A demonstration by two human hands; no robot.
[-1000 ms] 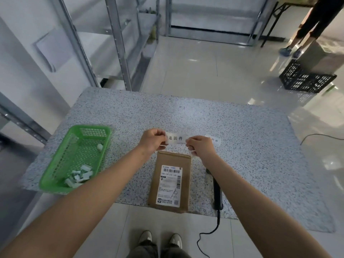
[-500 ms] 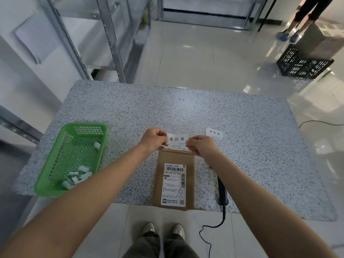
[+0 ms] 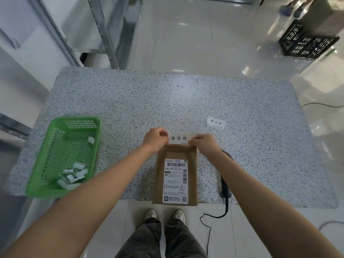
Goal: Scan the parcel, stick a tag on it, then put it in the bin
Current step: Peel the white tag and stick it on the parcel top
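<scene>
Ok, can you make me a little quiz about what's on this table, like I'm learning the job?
1. True or false: the tag is held by both hands.
2. Which hand is nearer the green basket: A left hand, B right hand?
3. Fill in: the scanner lies on the ___ side of the parcel.

Key: 1 true. 2 A. 3 right.
</scene>
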